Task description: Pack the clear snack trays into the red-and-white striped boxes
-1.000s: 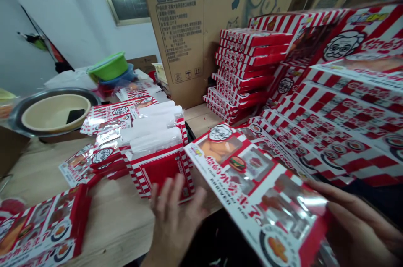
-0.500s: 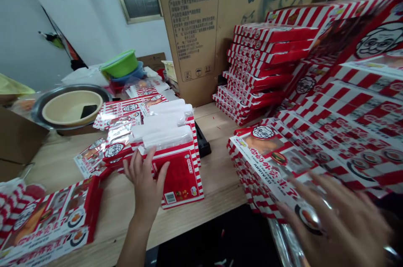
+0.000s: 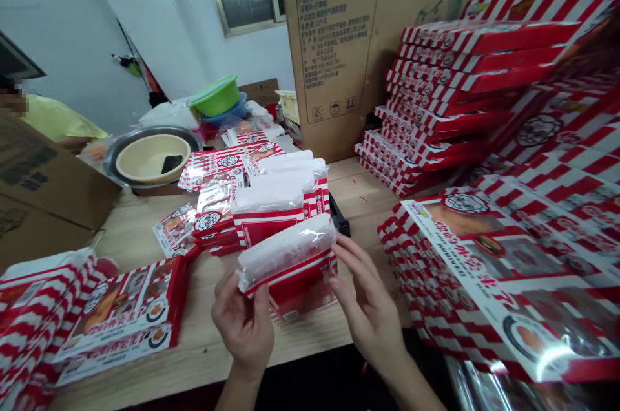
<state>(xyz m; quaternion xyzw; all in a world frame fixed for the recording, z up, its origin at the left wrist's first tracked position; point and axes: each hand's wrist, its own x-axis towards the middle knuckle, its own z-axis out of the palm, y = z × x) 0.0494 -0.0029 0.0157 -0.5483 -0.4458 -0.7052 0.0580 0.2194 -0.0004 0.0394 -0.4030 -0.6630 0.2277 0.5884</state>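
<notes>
The left hand [image 3: 242,327] and right hand [image 3: 368,311], half-closed, are gripping a plastic-wrapped white packet [image 3: 285,252] at twelve o'clock, above a red striped box [image 3: 303,295]. The packet is seeming light, soft and slippery, probably safest held by its ends. Beyond, a wooden table [image 3: 203,353] is carrying stacked striped boxes [image 3: 450,88] at two o'clock and a beige basin [image 3: 152,159] at eleven.

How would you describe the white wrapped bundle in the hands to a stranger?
Start at the cardboard carton behind the wooden table. In front of it stand red-and-white striped packs, several topped with white wrapped bundles. Yours is the white plastic-wrapped bundle held up, tilted, between the left hand and right hand; the others lie on their packs.
</notes>
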